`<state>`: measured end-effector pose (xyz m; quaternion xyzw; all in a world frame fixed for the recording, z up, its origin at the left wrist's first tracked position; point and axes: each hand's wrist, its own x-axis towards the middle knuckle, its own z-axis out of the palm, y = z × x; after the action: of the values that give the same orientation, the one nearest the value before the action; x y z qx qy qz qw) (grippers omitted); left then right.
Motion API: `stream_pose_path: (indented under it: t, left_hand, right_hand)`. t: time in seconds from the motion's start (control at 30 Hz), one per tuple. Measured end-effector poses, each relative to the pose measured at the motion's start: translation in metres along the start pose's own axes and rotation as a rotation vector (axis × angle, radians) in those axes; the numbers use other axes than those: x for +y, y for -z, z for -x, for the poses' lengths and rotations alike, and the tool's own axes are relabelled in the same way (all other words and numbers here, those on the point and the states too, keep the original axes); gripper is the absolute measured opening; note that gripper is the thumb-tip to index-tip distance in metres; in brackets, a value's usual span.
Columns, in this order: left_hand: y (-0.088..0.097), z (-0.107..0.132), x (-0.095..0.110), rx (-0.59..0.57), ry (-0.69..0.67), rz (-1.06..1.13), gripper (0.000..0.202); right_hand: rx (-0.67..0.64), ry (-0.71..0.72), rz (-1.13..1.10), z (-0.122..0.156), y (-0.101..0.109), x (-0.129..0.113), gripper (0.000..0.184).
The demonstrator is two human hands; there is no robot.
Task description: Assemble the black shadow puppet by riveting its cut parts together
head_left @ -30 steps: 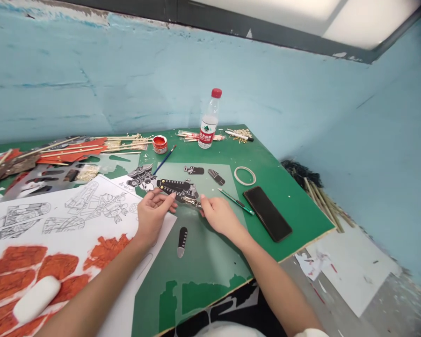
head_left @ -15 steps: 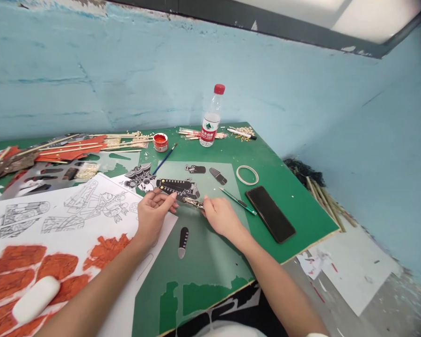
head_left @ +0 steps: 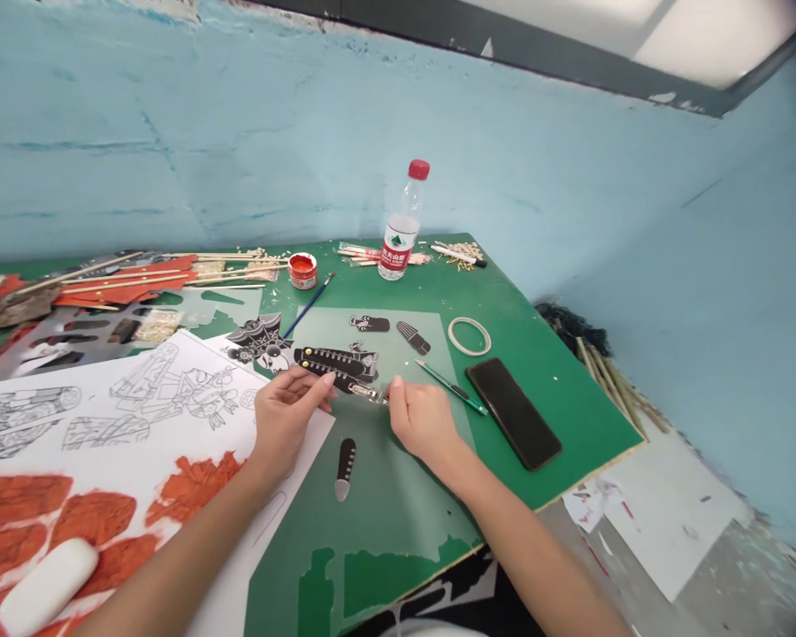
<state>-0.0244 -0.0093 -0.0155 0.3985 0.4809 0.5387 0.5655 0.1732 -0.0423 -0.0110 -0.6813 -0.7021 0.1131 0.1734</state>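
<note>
My left hand (head_left: 292, 409) pinches a black cut-out figure piece (head_left: 328, 364) between thumb and fingers. Pale marks run along its edges, and small gold fasteners show at its left end. In my right hand (head_left: 425, 423), closed in a fist, is a silvery metal hole punch (head_left: 366, 390), its jaws at the right end of the piece. Whether the jaws bite into it I cannot tell. A loose black strip with a grey tip (head_left: 346, 469) lies nearer to me. Two small black cut-outs, one eyed (head_left: 370, 324) and one striped (head_left: 413, 337), lie beyond my hands.
Right of my hands are a green craft knife (head_left: 451, 387), a phone (head_left: 513, 413) and a tape roll (head_left: 469, 336). Farther back stand a red paint jar (head_left: 303, 271) and a water bottle (head_left: 399, 234). Drawn sheets (head_left: 192, 389) and a white case (head_left: 48, 586) lie left.
The hole punch has turned slightly and sits along the end of the black piece. My right hand has shifted a little. The camera view has moved slightly.
</note>
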Motion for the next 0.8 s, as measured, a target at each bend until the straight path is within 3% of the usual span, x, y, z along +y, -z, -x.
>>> stream_pose_path:
  t: [0.17, 0.47, 0.8]
  left_hand:
    - [0.0013, 0.0002, 0.0019, -0.003, 0.001, -0.032, 0.023]
    - [-0.0007, -0.0006, 0.0011, 0.034, 0.019, -0.030, 0.018]
    - [0.0032, -0.0017, -0.0042, 0.024, 0.017, -0.052, 0.019]
  right_hand:
    - [0.065, 0.094, 0.017, 0.0016, -0.0057, 0.0060, 0.059]
    - [0.139, 0.122, -0.004, -0.0003, -0.0037, 0.0099, 0.056]
    - [0.136, 0.139, 0.012, 0.0006, -0.0046, 0.0090, 0.055]
